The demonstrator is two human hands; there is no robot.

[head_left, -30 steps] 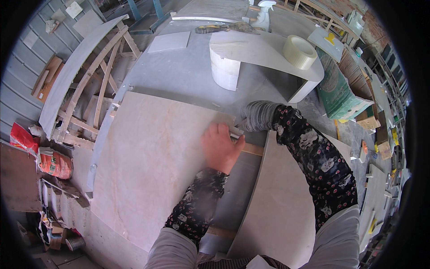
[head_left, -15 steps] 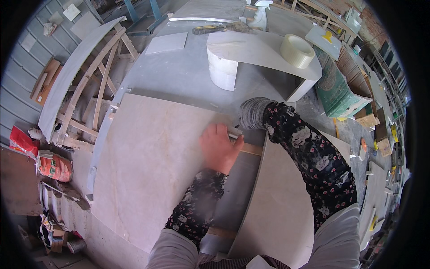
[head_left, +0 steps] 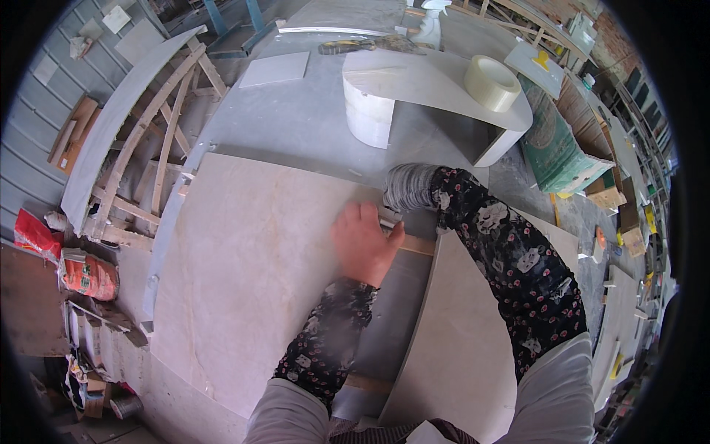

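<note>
A large beige marbled slab [head_left: 244,259] lies flat on the grey work table [head_left: 296,126]. At its right edge my bare left hand [head_left: 364,244] is closed, fingers over the edge and thumb apart on the right. A small pale piece [head_left: 387,220] shows between thumb and fingers; its kind is unclear. Just beyond it, my right hand [head_left: 410,187], in a grey knit glove, is curled by the slab's far right corner. What that hand holds is hidden. To the right lies a second beige slab [head_left: 458,333], with a wooden strip [head_left: 416,245] in the gap.
Farther back stands a curved pale panel piece [head_left: 414,78] bearing a roll of tape [head_left: 491,83]. Behind it are a scraper [head_left: 347,46] and a white spray bottle [head_left: 431,26]. A green carton [head_left: 562,140] stands right, a wooden frame [head_left: 163,133] left.
My right hand has shifted slightly left, closer to my left hand, and its forearm has swung left with it. My left hand stays nearly in place.
</note>
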